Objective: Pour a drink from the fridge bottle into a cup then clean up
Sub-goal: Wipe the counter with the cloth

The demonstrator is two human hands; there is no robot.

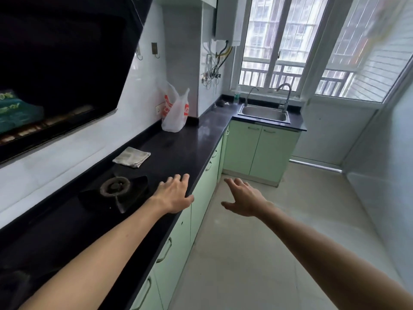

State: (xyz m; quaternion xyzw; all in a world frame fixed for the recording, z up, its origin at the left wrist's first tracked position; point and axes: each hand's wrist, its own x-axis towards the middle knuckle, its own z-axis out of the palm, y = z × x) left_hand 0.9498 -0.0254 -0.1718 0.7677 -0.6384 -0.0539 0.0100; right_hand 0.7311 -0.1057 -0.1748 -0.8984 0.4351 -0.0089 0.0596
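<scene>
Both of my arms reach forward in a narrow kitchen. My left hand (175,194) hovers over the front edge of the black countertop (190,144), fingers spread, holding nothing. My right hand (243,198) hangs over the floor beside the green cabinets, also open and empty. A folded grey cloth (131,157) lies on the counter beyond the gas burner (115,186). A small clear bottle with a green label (236,97) stands at the far end by the sink (264,113). No fridge and no cup are in view.
A white plastic bag with red print (175,113) stands against the wall tiles. A black range hood (62,70) overhangs the hob on the left. Two taps rise behind the sink under the window. Green cabinet doors (259,148) line the counter; pale floor tiles run to the right.
</scene>
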